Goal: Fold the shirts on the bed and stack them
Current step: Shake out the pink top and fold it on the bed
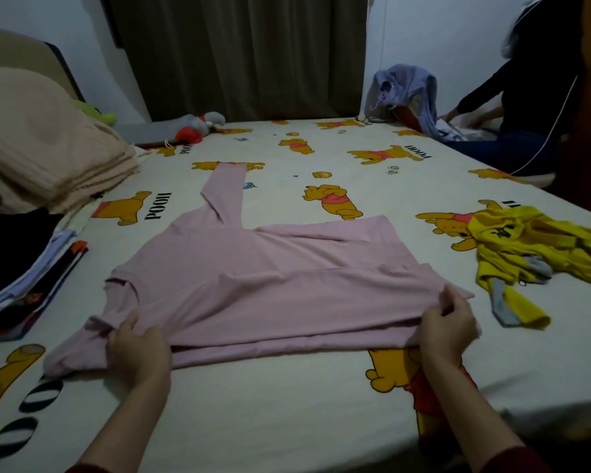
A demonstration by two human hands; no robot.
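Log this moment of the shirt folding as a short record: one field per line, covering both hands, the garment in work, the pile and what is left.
left hand: grips the near edge of the pink shirt, by its collar end
right hand: grips the same near edge at the hem end
pink shirt: spread sideways on the bed sheet, one sleeve lying toward the curtain
folded pile: at the left edge of the bed
yellow garment: crumpled, unfolded, on the right

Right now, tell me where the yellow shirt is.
The yellow shirt lies crumpled on the bed's right side, just right of the pink shirt.
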